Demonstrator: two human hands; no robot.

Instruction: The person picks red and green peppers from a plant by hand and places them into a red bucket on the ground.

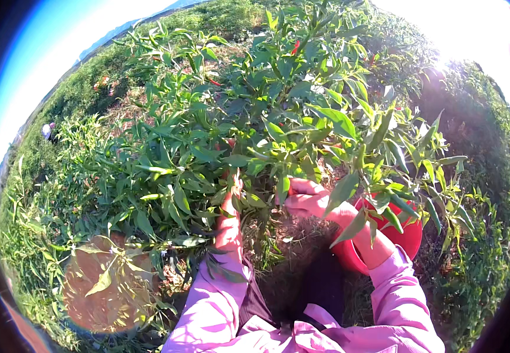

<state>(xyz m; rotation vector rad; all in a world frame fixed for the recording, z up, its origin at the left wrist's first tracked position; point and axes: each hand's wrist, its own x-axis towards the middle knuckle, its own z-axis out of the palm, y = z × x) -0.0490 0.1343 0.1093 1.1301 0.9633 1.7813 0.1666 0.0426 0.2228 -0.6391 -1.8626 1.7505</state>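
Note:
A leafy chili pepper plant (237, 110) fills the space before me. My left hand (236, 181) reaches up into its middle, and leaves cover most of the fingers. Lower and to the right, my right hand (308, 198) is beside the stems with its fingers curled. A small red patch shows at its fingertips, partly behind a leaf; whether it is a pepper is unclear. Green chili peppers (154, 170) hang left of my hands. Red ones show higher up, among them one red chili pepper (296, 47) near the top. Under my right forearm stands a red bucket (407, 240).
Leafy branches (396, 163) overhang the bucket. Dry grass and soil (299, 234) lie between my legs. More pepper rows (480, 132) run along the right, under strong sun glare. A blurred figure, perhaps a person (46, 130), is far off at left.

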